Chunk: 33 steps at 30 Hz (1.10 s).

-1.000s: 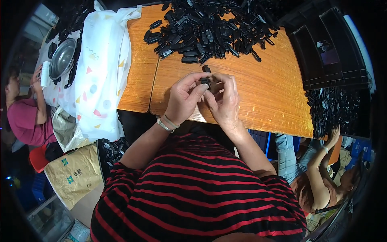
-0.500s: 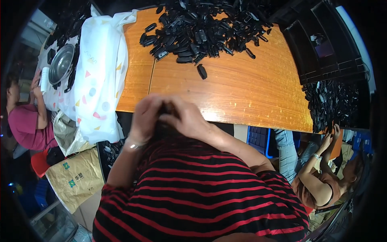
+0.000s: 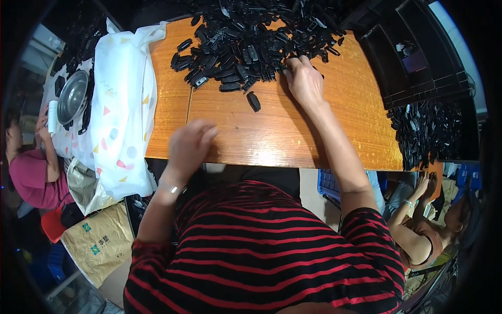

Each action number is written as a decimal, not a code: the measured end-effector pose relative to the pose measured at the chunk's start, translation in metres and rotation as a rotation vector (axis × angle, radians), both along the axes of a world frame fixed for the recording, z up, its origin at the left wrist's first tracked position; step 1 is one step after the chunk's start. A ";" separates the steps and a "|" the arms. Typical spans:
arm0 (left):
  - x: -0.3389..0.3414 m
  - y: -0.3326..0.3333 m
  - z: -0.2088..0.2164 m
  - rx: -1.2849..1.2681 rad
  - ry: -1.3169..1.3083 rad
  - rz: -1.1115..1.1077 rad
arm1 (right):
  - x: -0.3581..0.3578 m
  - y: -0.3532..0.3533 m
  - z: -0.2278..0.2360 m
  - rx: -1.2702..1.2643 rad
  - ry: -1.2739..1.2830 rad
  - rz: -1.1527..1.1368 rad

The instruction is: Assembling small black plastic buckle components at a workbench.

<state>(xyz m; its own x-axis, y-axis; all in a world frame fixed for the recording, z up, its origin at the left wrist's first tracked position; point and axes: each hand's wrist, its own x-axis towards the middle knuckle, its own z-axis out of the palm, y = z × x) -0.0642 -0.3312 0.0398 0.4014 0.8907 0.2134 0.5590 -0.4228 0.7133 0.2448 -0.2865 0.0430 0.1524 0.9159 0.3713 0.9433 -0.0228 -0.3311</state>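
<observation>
A large heap of small black plastic parts [image 3: 246,52] covers the far middle of the wooden table [image 3: 251,133]. My right hand [image 3: 306,83] is stretched out to the heap's near right edge, its fingers bent down and closed among the parts. Its fingertips are hidden, so what they grip cannot be made out. My left hand [image 3: 191,146] hovers over the table's near edge, smeared by motion, and whether it holds anything is unclear. One single black part [image 3: 253,101] lies apart, just in front of the heap.
A patterned white plastic sheet [image 3: 123,104] drapes the table's left side. Beyond it sits a metal bowl [image 3: 73,98]. At right stand a black bin [image 3: 423,57] and another heap of black parts [image 3: 426,131]. Co-workers sit at left [image 3: 39,167] and right [image 3: 418,235].
My hands were together at the table's near edge and have parted. The right one has reached forward to the heap; the left stays near the edge. The view has shifted slightly.
</observation>
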 end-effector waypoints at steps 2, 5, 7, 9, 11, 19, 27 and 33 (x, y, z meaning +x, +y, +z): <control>0.043 0.018 -0.008 0.007 0.002 0.003 | 0.002 0.018 -0.011 -0.141 -0.183 -0.002; 0.088 0.039 -0.010 0.013 0.128 0.024 | 0.007 0.024 -0.015 -0.197 -0.226 0.030; 0.104 0.046 -0.012 0.004 0.190 0.013 | 0.011 0.020 -0.012 -0.227 -0.221 0.062; 0.111 0.049 -0.016 0.051 0.212 0.041 | 0.012 0.012 0.000 -0.279 -0.113 0.143; 0.113 0.049 -0.019 0.040 0.210 0.029 | 0.011 0.002 0.012 -0.301 0.062 0.131; 0.111 0.031 -0.019 0.086 0.084 -0.110 | 0.021 -0.022 -0.011 -0.250 1.019 0.050; 0.103 0.024 -0.022 0.153 -0.050 -0.140 | 0.013 -0.039 -0.013 -0.307 0.939 0.082; 0.092 0.031 -0.030 -0.501 -0.497 -0.144 | 0.006 -0.053 -0.020 -0.109 0.298 0.199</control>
<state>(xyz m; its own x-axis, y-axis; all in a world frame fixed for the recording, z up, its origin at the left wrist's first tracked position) 0.0282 -0.3003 0.0100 0.4836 0.8751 -0.0193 0.0816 -0.0232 0.9964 0.2507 -0.3392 0.0230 0.0541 0.9703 0.2357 0.7952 0.1009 -0.5979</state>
